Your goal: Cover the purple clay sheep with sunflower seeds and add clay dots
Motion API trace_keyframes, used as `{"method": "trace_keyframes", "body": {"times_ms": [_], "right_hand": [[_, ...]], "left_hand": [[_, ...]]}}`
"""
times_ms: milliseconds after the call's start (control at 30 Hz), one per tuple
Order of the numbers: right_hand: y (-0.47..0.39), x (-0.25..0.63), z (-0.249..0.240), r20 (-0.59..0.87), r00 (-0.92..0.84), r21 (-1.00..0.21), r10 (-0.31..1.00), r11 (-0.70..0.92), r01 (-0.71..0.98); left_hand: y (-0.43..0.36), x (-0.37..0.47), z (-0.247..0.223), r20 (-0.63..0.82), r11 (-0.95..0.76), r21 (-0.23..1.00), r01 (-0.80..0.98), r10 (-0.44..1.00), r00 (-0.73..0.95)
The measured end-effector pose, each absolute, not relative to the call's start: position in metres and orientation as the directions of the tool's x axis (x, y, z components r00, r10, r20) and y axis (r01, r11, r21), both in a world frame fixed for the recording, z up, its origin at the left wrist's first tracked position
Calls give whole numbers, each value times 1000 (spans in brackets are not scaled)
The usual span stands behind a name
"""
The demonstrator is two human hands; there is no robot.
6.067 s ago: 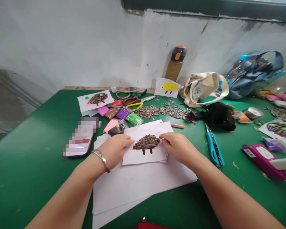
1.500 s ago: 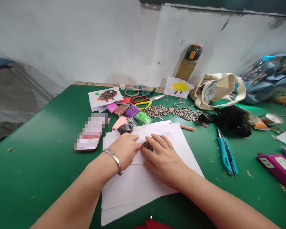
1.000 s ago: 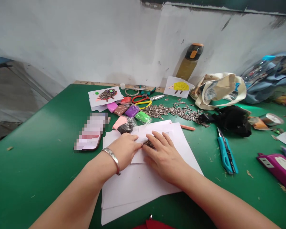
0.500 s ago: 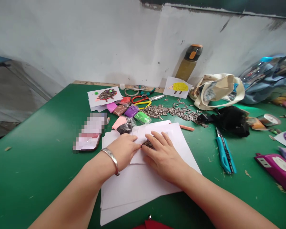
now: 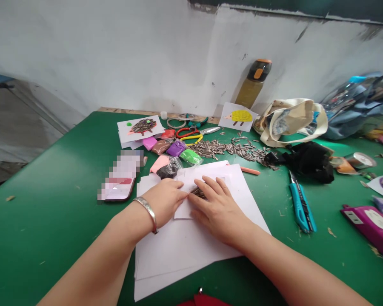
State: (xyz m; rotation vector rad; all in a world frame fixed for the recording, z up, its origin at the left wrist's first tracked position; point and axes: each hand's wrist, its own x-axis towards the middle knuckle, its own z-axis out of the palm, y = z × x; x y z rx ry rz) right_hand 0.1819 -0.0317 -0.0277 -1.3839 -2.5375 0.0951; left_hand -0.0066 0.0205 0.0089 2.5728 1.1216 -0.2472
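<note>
Both of my hands rest over a small white card (image 5: 183, 212) that lies on a stack of white paper (image 5: 172, 255). My right hand (image 5: 218, 208) is spread, its fingers lying over striped seeds (image 5: 198, 192) on the card and covering part of them. At the seeds' left edge is my left hand (image 5: 169, 199), a silver bangle on its wrist. Its thumb and index fingertips touch the card close together; its other fingers are hidden, and whether anything sits between the tips cannot be made out.
Behind the paper lie clay packets (image 5: 176, 148), scissors (image 5: 191, 137) and loose seeds (image 5: 210, 148). A phone (image 5: 121, 176) is left; a blue utility knife (image 5: 301, 204) and purple box (image 5: 370, 225) are right. A bottle (image 5: 252, 85) and hedgehog picture (image 5: 239, 116) stand by the wall.
My left fingertips have shifted very slightly left at the edge of the seeds. My right hand has barely moved.
</note>
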Motion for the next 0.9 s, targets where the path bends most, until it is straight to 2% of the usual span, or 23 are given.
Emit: {"method": "trace_keyframes", "body": {"times_ms": [267,467,733,800,900], "right_hand": [[-34,186,-25,200,-458,-227,866,496,838],[-34,181,-26,145,-500,-235,854,520,821],[-42,203,-2,275,-451,-267,849,517,813],[-50,202,7,254,-485,-292,837,544,786],[-61,190,10,141,-588,-322,797,598,733]], "left_hand": [[21,-6,9,-287,-629,245,738,680,675],[21,-7,8,-285,-649,215,730,674,682],[22,-7,11,-311,-644,223,732,665,679],[22,-7,11,-303,-651,231,723,659,689],[22,-7,9,-279,-650,258,715,659,699]]}}
